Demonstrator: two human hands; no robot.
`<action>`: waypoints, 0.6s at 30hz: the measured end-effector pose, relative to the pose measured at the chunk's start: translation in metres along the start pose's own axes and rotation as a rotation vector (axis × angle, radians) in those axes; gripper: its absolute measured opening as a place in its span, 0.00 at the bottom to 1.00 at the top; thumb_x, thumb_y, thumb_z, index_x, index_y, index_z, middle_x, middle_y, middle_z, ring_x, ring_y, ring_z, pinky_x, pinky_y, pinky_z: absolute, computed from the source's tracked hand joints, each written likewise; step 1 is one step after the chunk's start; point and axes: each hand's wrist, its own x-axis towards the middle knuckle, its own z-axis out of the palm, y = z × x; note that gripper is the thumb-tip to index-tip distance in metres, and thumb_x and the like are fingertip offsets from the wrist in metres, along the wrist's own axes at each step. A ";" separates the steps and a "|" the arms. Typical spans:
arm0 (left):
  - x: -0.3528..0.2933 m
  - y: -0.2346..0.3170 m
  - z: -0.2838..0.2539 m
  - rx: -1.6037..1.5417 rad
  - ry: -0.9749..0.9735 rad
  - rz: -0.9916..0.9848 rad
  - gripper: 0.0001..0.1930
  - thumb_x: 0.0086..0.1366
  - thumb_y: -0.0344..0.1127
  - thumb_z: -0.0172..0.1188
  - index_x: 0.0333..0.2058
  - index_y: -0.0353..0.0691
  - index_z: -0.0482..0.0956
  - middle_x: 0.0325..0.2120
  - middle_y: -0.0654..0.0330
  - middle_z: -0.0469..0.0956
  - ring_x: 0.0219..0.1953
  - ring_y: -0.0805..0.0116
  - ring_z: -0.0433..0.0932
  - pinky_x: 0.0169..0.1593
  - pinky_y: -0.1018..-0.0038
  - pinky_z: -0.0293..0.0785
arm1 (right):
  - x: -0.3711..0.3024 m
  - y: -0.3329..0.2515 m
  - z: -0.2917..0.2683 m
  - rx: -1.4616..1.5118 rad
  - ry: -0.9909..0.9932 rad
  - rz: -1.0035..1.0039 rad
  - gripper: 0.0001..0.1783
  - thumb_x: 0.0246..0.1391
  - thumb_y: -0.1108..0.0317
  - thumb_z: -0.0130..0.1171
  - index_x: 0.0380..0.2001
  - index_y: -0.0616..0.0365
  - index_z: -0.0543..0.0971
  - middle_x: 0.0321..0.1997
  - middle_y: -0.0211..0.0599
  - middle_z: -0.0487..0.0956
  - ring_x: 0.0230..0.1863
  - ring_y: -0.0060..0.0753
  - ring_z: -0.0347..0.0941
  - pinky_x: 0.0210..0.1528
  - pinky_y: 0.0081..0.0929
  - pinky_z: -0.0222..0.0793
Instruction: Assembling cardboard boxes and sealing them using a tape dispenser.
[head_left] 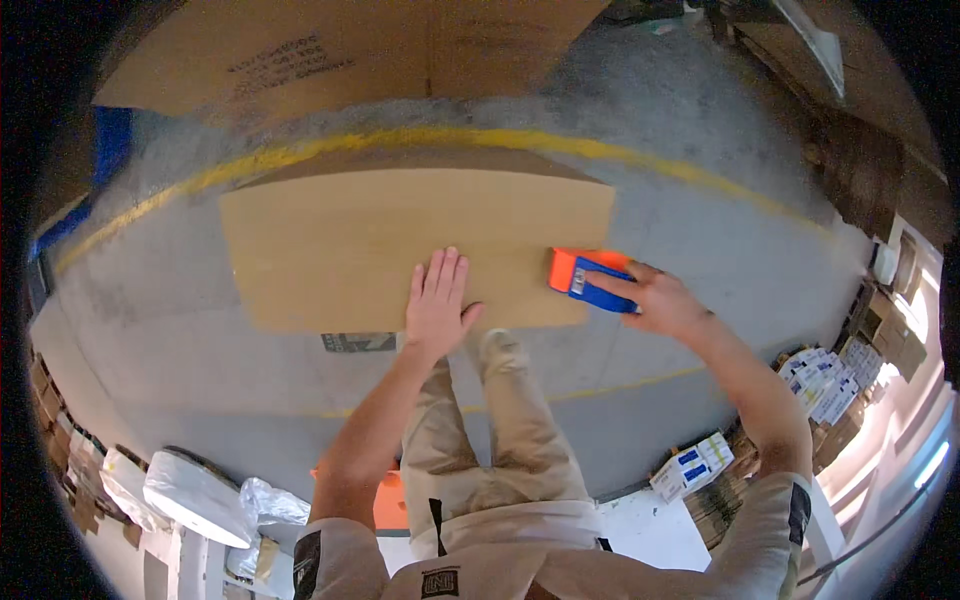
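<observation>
Left hand point(438, 305) flat on mid-view box point(330, 235), fingers extended, unclenched. Right hand point(660, 300) clamped on orange-blue tool point(598, 264) at box's 3 o'clock, grip partly hidden. Brown carton point(370, 55), 11 o'clock, cut off.

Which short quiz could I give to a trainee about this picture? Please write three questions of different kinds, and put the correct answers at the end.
1. Multiple choice: what does the right hand hold?
a) a white cup
b) an orange-and-blue tool
c) a green rope

2. True or false: the left hand lies palm down on the cardboard box.

3. Fill the gap: beyond the box, a painted line in the colour ____ crosses the grey floor.

Key: 1 b; 2 true; 3 yellow.
</observation>
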 end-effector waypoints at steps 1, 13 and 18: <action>0.000 -0.006 0.001 -0.001 -0.009 -0.011 0.45 0.63 0.61 0.56 0.70 0.38 0.54 0.73 0.52 0.48 0.75 0.54 0.45 0.73 0.49 0.41 | -0.009 0.012 0.004 0.012 0.004 0.014 0.48 0.45 0.67 0.68 0.69 0.21 0.62 0.58 0.46 0.74 0.55 0.57 0.75 0.57 0.47 0.75; 0.002 -0.007 0.006 0.065 0.148 0.057 0.43 0.63 0.58 0.57 0.68 0.36 0.57 0.72 0.50 0.50 0.73 0.50 0.48 0.71 0.43 0.46 | 0.050 0.090 0.111 -0.105 0.035 0.283 0.40 0.44 0.66 0.67 0.64 0.33 0.69 0.54 0.44 0.78 0.48 0.52 0.79 0.50 0.46 0.77; -0.003 0.001 -0.013 0.082 0.014 0.025 0.42 0.62 0.55 0.59 0.68 0.35 0.57 0.71 0.47 0.50 0.73 0.47 0.48 0.71 0.45 0.47 | 0.078 0.068 0.131 0.075 -0.003 0.514 0.28 0.45 0.57 0.70 0.53 0.44 0.79 0.48 0.47 0.81 0.46 0.52 0.80 0.50 0.46 0.76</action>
